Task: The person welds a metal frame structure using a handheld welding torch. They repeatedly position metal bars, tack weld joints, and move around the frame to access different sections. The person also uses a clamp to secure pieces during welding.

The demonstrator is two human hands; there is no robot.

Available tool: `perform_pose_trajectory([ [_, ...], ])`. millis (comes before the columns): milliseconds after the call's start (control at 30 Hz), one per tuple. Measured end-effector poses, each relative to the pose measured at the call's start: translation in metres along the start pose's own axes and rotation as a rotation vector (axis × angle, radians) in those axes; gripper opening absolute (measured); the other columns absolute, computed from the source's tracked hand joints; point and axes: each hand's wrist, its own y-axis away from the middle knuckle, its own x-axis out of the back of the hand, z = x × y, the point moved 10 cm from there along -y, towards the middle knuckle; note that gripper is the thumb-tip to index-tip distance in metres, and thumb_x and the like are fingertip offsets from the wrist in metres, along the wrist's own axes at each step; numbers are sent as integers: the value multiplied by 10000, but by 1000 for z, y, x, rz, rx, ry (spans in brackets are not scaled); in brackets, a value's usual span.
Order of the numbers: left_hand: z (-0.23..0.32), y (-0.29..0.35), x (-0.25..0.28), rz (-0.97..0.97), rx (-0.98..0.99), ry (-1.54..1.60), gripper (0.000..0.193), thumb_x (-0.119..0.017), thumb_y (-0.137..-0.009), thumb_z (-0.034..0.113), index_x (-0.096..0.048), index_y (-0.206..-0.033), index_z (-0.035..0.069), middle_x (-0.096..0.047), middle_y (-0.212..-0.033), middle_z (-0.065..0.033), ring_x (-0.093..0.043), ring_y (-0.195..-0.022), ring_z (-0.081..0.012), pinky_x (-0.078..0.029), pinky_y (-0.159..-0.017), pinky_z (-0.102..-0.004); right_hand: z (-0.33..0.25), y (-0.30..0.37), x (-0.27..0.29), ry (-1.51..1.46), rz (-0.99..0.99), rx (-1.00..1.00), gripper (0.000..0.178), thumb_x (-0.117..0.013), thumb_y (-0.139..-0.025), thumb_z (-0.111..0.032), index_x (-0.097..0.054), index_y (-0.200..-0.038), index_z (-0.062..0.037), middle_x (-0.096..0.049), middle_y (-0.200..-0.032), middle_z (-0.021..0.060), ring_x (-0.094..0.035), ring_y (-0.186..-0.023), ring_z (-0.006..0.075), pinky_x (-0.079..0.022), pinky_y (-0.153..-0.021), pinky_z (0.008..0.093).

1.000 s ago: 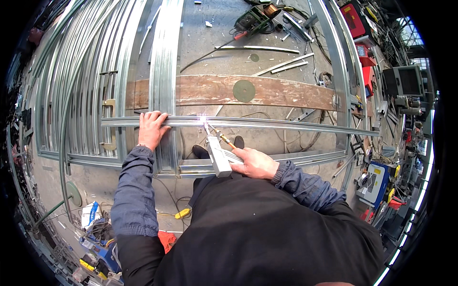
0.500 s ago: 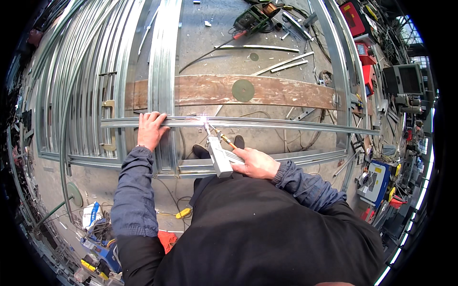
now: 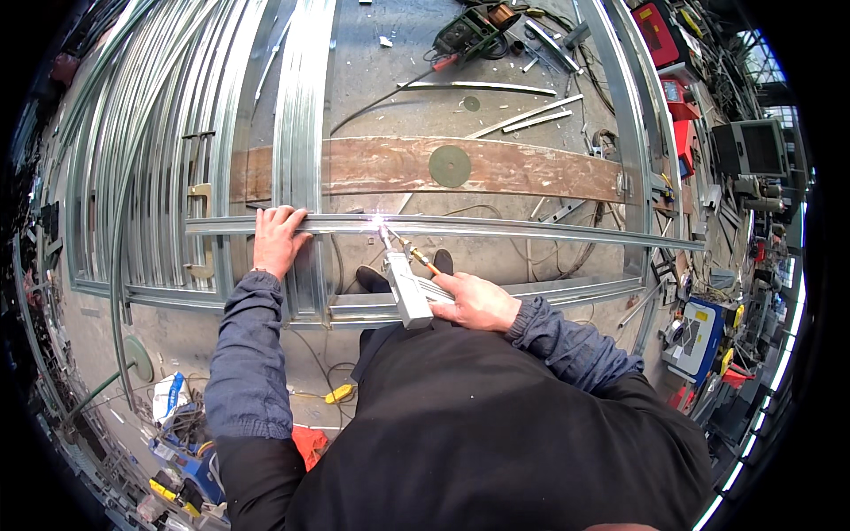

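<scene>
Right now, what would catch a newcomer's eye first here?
First comes the bright glare on the long metal bar, at the tip of the grey torch in the right hand. Next, the left hand on the bar's left part, then a round green disc on the brown plank beyond.

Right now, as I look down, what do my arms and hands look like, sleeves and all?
Your left hand and right hand are both gloveless. Wrinkled, dark blue-grey oversleeves cover the forearms, gathered at the wrists. Above them comes a plain black top. A thin line at the left wrist may be a band; it's too small to tell.
</scene>
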Motion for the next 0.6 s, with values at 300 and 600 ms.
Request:
perform_pose_trajectory([
  [300, -3, 3, -5, -12, 74, -6, 584, -855, -856, 228, -679, -1413, 224, -621, -1349, -25, -542, -1359, -288, -307, -1290, -606, 2, 5, 10, -10, -44, 29, 552, -636, -1060, -504, -586, -1404, -75, -666, -1116, 280, -682, -1034, 484, -547, -914, 543],
  [600, 47, 64, -2, 444, 400, 177, 503, -748, -959, 156, -627, -1436, 53, -598, -1413, -165, -531, -1355, -400, -393, -1207, -526, -7, 49, 97, -454, -263, 99, 529, -600, -1109, -291, -532, -1574, -49, -741, -1237, 111, -701, -1065, 204, -549, -954, 346],
])
